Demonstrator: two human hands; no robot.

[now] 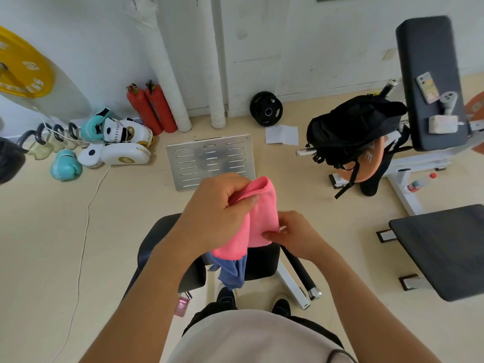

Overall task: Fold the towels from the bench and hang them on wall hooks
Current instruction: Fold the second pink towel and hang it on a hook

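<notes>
The left hand (217, 208) and pink towel (255, 218) hide most of the blue towel (233, 273) and table (162, 239). At nine o'clock, the yellow weight plate (23, 66) is cut off.

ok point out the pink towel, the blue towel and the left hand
pink towel (262, 218), head view, middle of the cloth between the hands
blue towel (233, 271), head view, hanging part under the pink one
left hand (217, 205), head view, back of the hand

Gym — weight plates (266, 109), benches (445, 247), boxing gloves (65, 166)
</notes>
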